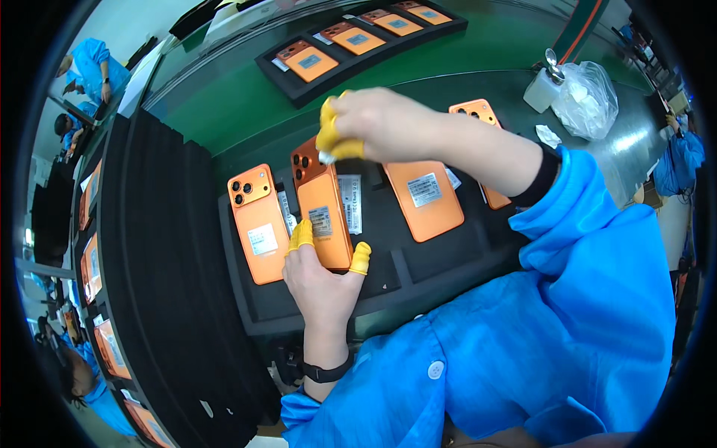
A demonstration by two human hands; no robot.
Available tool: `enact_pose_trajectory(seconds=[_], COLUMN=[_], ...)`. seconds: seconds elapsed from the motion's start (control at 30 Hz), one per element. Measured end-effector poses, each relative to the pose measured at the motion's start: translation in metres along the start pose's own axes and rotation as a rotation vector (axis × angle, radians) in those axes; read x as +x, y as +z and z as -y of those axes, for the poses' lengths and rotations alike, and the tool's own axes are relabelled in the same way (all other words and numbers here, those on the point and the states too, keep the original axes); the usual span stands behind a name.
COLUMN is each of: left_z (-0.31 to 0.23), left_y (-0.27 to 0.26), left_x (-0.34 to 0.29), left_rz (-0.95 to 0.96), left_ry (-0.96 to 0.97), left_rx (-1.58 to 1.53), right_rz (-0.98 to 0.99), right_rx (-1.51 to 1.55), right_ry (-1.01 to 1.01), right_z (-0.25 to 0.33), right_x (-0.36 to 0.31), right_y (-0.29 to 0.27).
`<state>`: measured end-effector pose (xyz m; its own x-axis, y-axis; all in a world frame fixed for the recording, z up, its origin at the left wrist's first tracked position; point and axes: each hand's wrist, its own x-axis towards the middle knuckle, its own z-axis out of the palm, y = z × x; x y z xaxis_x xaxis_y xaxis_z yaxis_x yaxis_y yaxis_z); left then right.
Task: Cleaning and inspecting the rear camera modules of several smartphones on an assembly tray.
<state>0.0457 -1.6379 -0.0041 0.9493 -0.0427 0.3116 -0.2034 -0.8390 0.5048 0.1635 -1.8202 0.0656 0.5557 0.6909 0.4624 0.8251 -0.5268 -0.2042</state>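
Note:
My left hand [320, 282], with yellow finger cots on its fingers and thumb, grips the lower end of an orange smartphone [323, 196] by its sides. The phone lies back up, its camera block at the far end and a label on its back. My right hand [388, 123] is above the camera end, fingers pinched on a small white wad [326, 157], perhaps tissue. Whether the wad touches the phone cannot be made out. Beside it in the black foam tray [379, 270] rest an orange phone [258, 216] on the left and others [424, 201] on the right, one partly behind my right forearm.
A tall stack of black trays [175, 284] stands at the left, phones on its left side. Beyond, another tray [299, 97] holds several orange phones. At the right are a white pump bottle [541, 91], a clear plastic bag [586, 101] and crumpled tissue [548, 135]. Other people in blue work nearby.

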Motion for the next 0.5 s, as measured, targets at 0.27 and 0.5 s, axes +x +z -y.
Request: enact_pose_trajectory(seconds=[0.27,0.5], left_z=[0.004,0.01], left_y=[0.002,0.003], left_x=[0.0,-0.001], left_rz=[-0.03,-0.018], left_ry=[-0.032,-0.085], left_rx=[-0.018,-0.148], right_rz=[0.33,0.176], right_rx=[-0.158,-0.348], right_ry=[-0.089,0.018], right_z=[0.004,-0.024], right_x=[0.022,0.025], right_y=[0.015,0.005])
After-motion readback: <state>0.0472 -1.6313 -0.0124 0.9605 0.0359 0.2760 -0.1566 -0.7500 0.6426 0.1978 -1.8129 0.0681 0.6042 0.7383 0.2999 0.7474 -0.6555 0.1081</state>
